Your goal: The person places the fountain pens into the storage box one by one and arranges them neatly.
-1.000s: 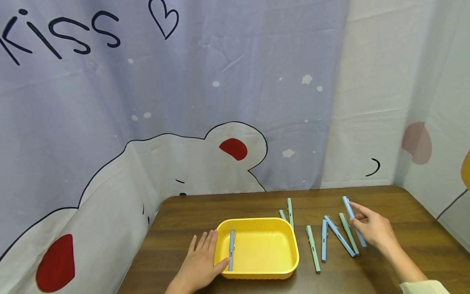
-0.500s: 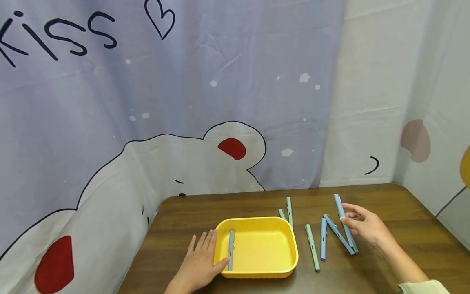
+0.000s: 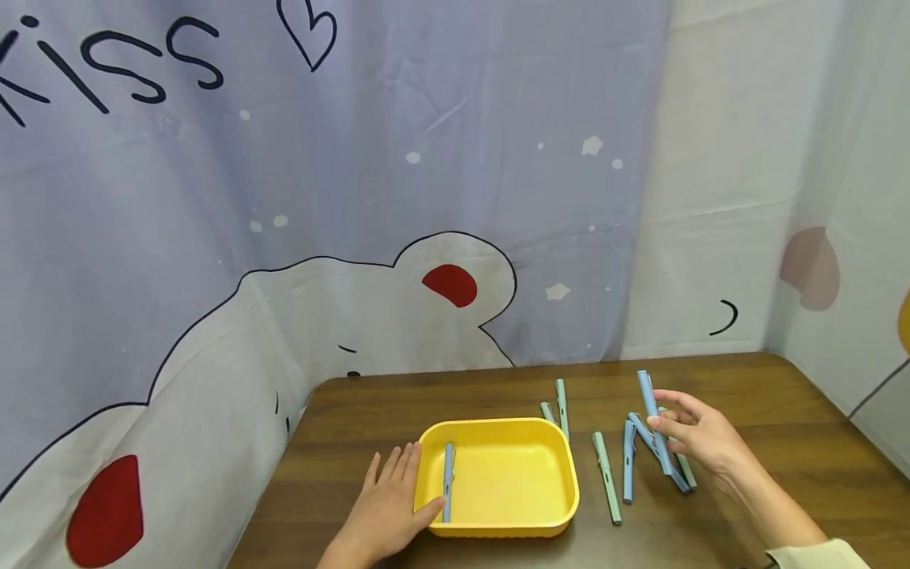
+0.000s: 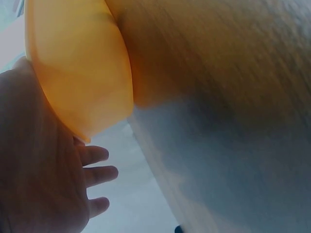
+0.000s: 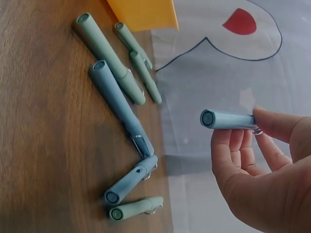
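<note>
At the lower left of the frame, the left hand (image 3: 384,506) lies along the left side of the yellow tray (image 3: 512,482), its four fingers straight and slightly apart against the outside, its thumb reaching over the near corner. I take that as steadying: a light tray would slide easily.

Inside, one pen (image 3: 448,484) lies along the left wall, its near end just beside that thumb (a tidy place, leaving the rest of the floor bare).

Toward the right of the frame, the right hand (image 3: 704,435) pinches a blue pen (image 5: 228,120) between thumb and fingers, seemingly off the table (image 3: 355,427). Held around its middle, it probably balances well, with both ends poking out freely.

Below that grip, a slanting blue pen (image 3: 642,432) appears to meet a straighter blue one (image 3: 629,466) at their far ends, and a green pen (image 3: 686,469) shows beside them, partly hidden by the hand. Another green pen (image 3: 607,478) lies just right of the tray, and two more green ones (image 3: 562,405) sit behind its far right corner.
</note>
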